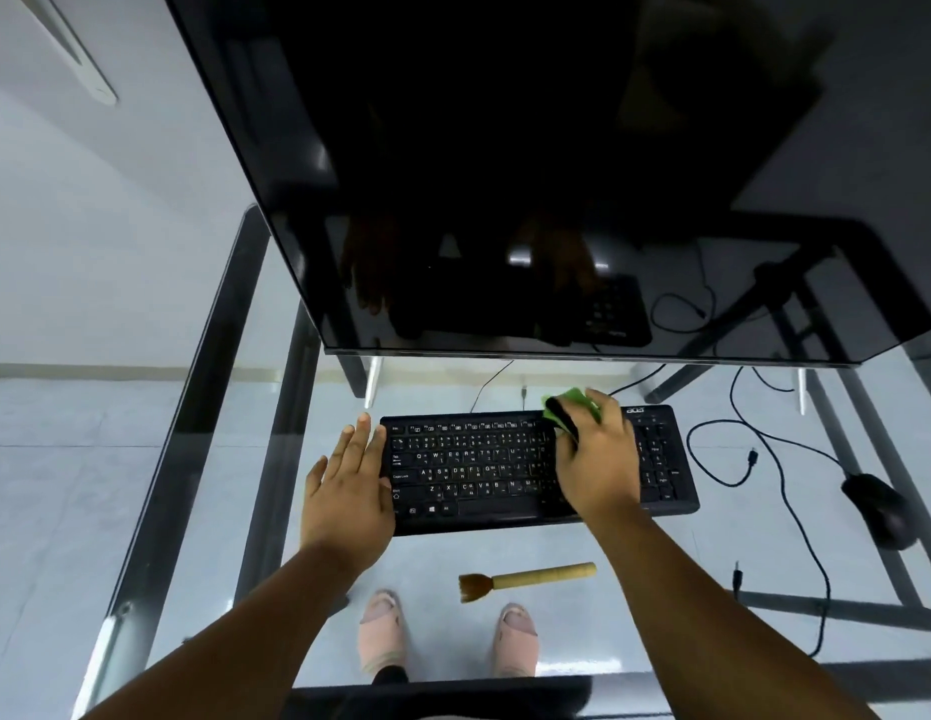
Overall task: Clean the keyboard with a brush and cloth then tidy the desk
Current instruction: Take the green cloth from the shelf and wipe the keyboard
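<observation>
Wiping along the top rows of the black plastic keyboard point(510, 467), we grip a crumpled green cloth point(575, 402) in our right hand point(595, 459); our left hand point(349, 485), open and flat, braces the keyboard's left edge. Light, row-wise strokes should suit. A bamboo-handled brush point(528, 578) lies just in front, on the clear glass desk point(234, 459), above pale tiled floor, beneath a dark monitor point(505, 148).

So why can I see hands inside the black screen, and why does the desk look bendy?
Head view: the dark monitor is glossy, so it mirrors both hands and the keyboard; the wide-angle lens curves the glass desk edges; the right hand with the green cloth looks slightly motion-blurred.
</observation>
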A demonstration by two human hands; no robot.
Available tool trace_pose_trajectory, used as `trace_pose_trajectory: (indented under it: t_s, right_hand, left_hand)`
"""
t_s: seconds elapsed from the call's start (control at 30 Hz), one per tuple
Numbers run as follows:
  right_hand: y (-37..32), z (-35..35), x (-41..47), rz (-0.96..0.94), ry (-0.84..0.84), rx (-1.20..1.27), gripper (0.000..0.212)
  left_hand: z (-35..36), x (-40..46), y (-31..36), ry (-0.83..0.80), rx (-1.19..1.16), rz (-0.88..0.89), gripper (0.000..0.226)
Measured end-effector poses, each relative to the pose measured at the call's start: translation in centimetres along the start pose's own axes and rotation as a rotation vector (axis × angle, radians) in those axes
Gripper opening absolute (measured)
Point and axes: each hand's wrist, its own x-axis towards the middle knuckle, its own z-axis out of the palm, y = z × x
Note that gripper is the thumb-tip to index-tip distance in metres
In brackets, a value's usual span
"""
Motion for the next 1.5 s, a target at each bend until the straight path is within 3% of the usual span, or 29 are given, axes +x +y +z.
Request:
trace_pose_trajectory:
  t_s: [0.17,0.23,0.33,0.47,0.57,0.67,0.77,0.87,1.1,1.37,1.5]
  right_hand:
    - [0.1,0.4,-3.2,-0.374,-0.208,0.085,0.049]
    - [0.6,0.5,-4.8,-0.474,-0.219,0.093,0.049]
    - [4.2,-0.7,-6.2,-0.420,-0.137,0.110,0.048]
    - [9.4,-2.1,-6.3,-0.167,0.043,0.124,0.044]
    - [10.2,-2.6,-5.8,-0.061,0.084,0.156,0.047]
    - [8.3,-2.0,-5.4,-0.218,0.044,0.209,0.046]
    - [6.8,-1.6,-6.0,-0.441,-0.141,0.200,0.049]
    - [8.4,-2.5,-6.2,-0.529,-0.223,0.176,0.052]
    - [12.4,-4.0,-5.9,-0.406,-0.114,0.201,0.049]
    - [8.9,-3.0,-5.6,-0.541,-0.205,0.104,0.055]
    - [13.3,-3.8,-6.3,-0.381,-0.050,0.134,0.052]
  left_hand:
    - [1.5,-0.5,3.3,0.023,-0.058,0.091,0.065]
    - [1.8,-0.5,3.5,0.020,-0.030,0.100,0.068]
    - [2.6,-0.6,4.7,0.015,0.024,0.066,0.071]
    - [3.0,-0.7,6.2,0.025,0.036,0.009,0.070]
    - [3.3,-0.7,7.6,0.040,0.044,-0.008,0.072]
    - [4.1,-0.9,9.0,0.015,0.068,0.032,0.074]
    - [4.6,-0.9,9.4,0.020,0.085,0.034,0.072]
    - [4.8,-1.0,9.0,0.024,0.097,0.052,0.070]
    - [5.0,-1.2,9.1,0.035,0.079,0.054,0.068]
    - [5.0,-1.3,9.2,0.042,0.077,0.058,0.068]
    - [4.7,-1.3,9.5,0.043,0.081,0.044,0.070]
